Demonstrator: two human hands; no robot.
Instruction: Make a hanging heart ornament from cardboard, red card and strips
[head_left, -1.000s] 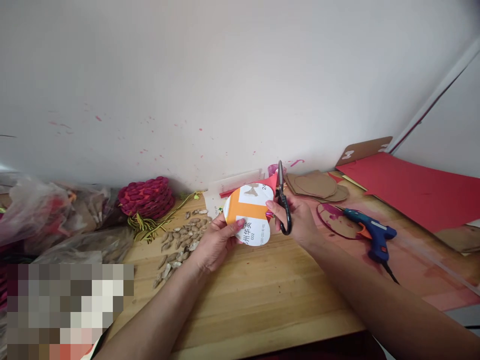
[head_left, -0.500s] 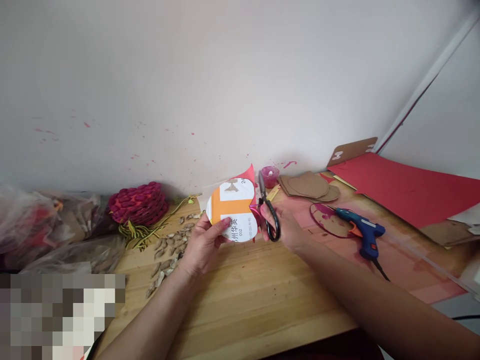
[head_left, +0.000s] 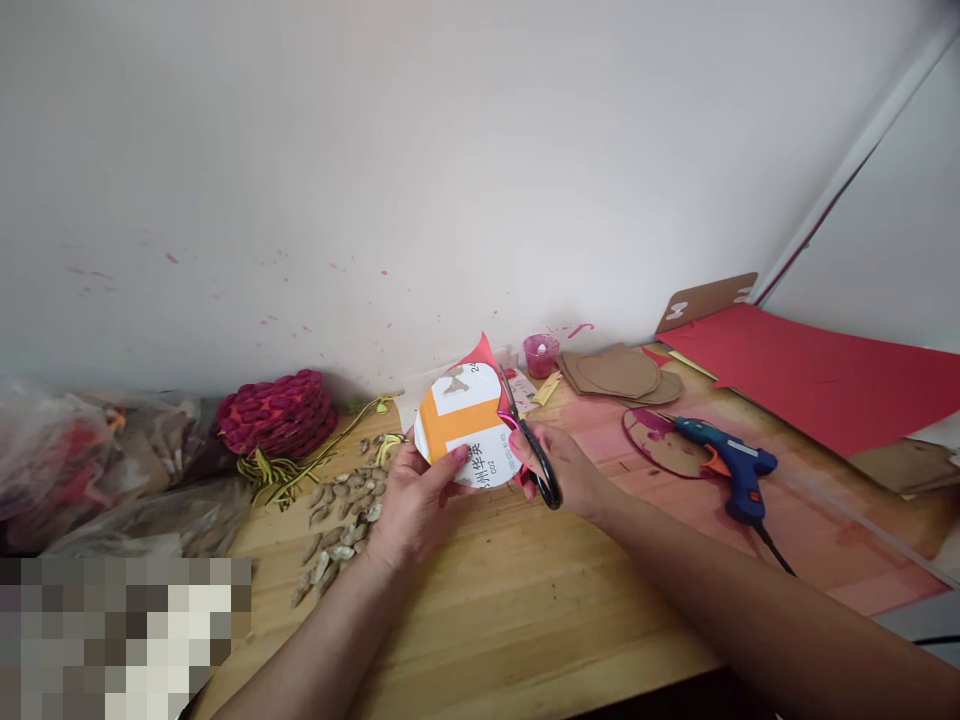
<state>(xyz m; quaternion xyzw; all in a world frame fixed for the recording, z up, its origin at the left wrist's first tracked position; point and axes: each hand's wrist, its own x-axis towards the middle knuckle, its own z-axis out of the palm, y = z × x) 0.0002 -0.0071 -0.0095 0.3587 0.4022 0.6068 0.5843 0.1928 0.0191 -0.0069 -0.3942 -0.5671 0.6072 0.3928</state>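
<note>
My left hand [head_left: 420,492] grips the lower left edge of a heart-shaped piece of printed card [head_left: 461,432], thumb on top. The card is white with an orange band and dark lettering. Red paper [head_left: 482,350] sticks out behind its far edge. In my right hand [head_left: 566,470] is a pair of black-handled scissors [head_left: 544,470], fingers wrapped round the handles. Its blades point away from me and lie along the card's right edge, at the notch of the heart, against the red paper. How far the blades are apart I cannot tell.
Peanut shells [head_left: 349,500] lie to the left, beside stacked magenta pieces [head_left: 277,410] with yellow-green cords and plastic bags [head_left: 150,500]. To the right are a pink cup [head_left: 541,355], cardboard hearts [head_left: 619,372], a blue glue gun [head_left: 742,468] and red sheets [head_left: 817,370].
The scissors have moved slightly left and in against the card's notch, where they stood more upright just beside it. The card has turned a little and its red paper tip has shifted left.
</note>
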